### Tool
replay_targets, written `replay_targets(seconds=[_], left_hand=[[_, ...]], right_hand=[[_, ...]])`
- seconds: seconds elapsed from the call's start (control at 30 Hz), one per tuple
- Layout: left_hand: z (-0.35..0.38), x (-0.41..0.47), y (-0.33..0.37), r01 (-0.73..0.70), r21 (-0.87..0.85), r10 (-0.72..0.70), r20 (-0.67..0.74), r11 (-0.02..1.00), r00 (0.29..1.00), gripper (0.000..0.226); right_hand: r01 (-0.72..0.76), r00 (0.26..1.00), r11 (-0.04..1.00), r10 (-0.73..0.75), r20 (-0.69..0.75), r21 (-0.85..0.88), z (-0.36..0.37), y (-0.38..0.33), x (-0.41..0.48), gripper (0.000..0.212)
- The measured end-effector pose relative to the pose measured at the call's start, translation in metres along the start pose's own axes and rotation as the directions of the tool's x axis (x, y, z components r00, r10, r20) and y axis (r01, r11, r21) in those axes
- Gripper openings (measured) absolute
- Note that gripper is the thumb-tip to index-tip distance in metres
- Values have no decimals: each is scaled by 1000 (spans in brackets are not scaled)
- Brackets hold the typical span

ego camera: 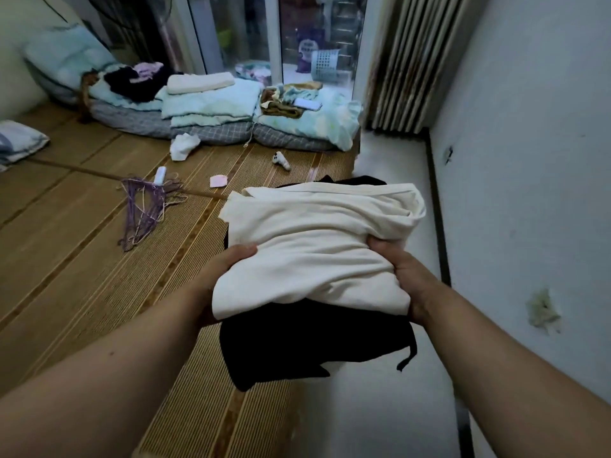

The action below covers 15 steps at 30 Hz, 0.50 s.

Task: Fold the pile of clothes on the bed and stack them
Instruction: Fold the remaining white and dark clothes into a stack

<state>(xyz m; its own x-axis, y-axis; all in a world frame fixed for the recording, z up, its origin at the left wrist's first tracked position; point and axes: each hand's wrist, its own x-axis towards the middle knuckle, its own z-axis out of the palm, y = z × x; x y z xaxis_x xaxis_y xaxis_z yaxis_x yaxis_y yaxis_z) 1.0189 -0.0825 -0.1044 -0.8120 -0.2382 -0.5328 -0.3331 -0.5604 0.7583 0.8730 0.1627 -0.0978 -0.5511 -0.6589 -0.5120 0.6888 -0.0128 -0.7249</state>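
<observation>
Carried stack: folded cream cotton garment (317,239) atop drooping black cloth (297,342), long axis 6-to-12 o'clock, gripped by the left hand (224,266) at its 9 o'clock flank and the right hand (406,269) at 3 o'clock, both equally near, over the woven bamboo mat (99,259).

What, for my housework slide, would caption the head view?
The left hand and right hand grip a folded cream garment stacked on black clothing.

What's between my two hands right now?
A folded cream garment on black clothes, gripped between left hand and right hand, in the head view.
</observation>
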Motion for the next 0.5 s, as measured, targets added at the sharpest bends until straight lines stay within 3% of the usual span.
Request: replay_targets(seconds=[0.1,0.5], left_hand=[[21,5,-12,-17,-52,16,-14,998,1000,23],[28,64,0,-90,-146,70,-133,985,989,32]], right_hand=[[-33,999,999,34,36,-38,-19,-17,1,65],[-90,988,988,104,115,-127,-39,-70,93,44]])
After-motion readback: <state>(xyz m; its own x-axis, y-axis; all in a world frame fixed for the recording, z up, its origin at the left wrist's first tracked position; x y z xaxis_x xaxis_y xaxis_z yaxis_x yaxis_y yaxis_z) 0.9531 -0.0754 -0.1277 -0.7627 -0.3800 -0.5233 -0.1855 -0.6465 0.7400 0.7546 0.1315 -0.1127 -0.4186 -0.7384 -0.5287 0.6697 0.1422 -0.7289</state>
